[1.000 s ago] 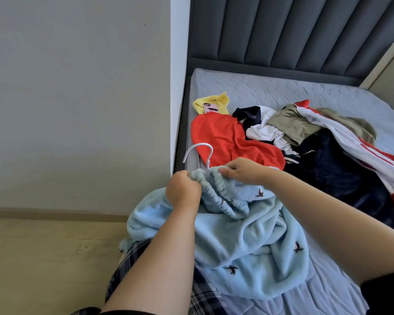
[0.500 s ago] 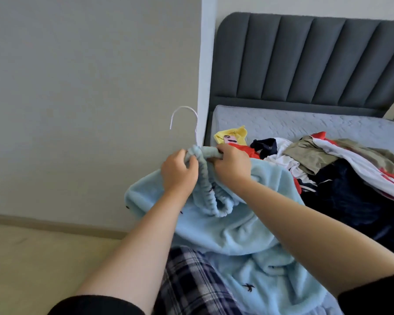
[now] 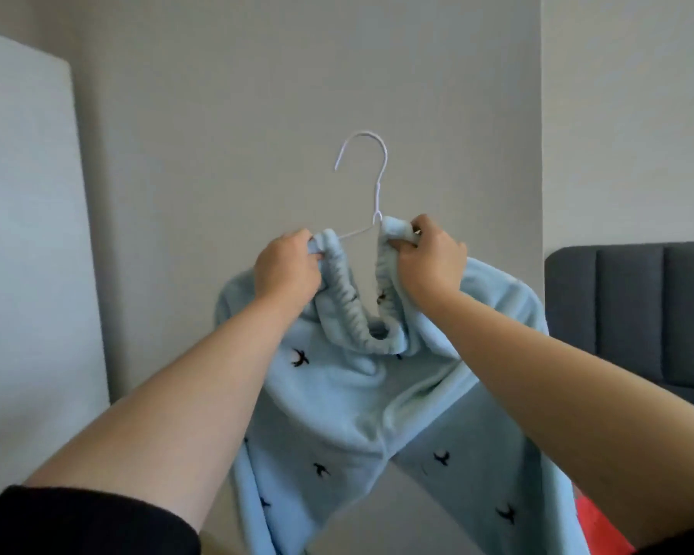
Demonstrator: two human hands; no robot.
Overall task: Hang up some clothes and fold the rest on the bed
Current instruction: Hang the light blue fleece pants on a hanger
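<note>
Light-blue fleece trousers [image 3: 361,414] printed with small dark birds hang in the air before a plain grey wall [image 3: 257,94], carried by us at the top. Our left hand [image 3: 287,270] grips one side of the gathered elastic waistband [image 3: 349,314] and our right hand [image 3: 429,266] grips the other. A thin white wire hanger [image 3: 377,186] rises between them, hook uppermost. A dark grey padded headboard [image 3: 634,310] stands at the right.
</note>
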